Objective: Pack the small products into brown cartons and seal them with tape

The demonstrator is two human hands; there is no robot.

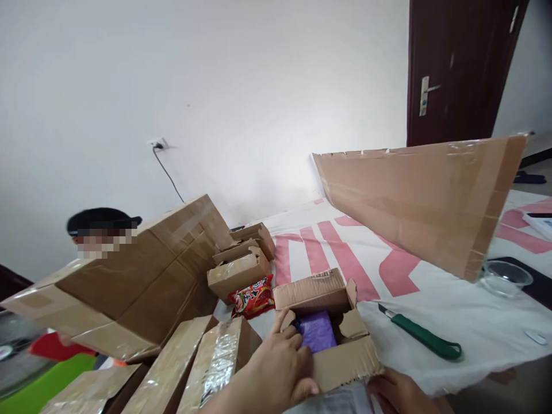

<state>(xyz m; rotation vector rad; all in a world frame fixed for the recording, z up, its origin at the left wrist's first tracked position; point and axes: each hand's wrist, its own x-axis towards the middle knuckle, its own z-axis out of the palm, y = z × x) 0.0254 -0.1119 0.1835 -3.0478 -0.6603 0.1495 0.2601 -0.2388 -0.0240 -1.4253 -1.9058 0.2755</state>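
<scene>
In front of me is a small open cardboard box, its flaps raised. A purple wrapped packet lies inside it. My left hand is closed around the box's left side, fingers curled over the rim beside the packet and thumb towards the near side. At the near right corner, my right hand grips the box, most of its fingers hidden. Clear-taped cardboard shows between the hands at the bottom. A green utility knife with its blade out lies to the right of the box.
Several closed cardboard boxes stand at left, below a large box. A red snack packet lies by smaller boxes. A tall cardboard panel and a clear plastic tub are at right. A person in a black cap is behind the large box.
</scene>
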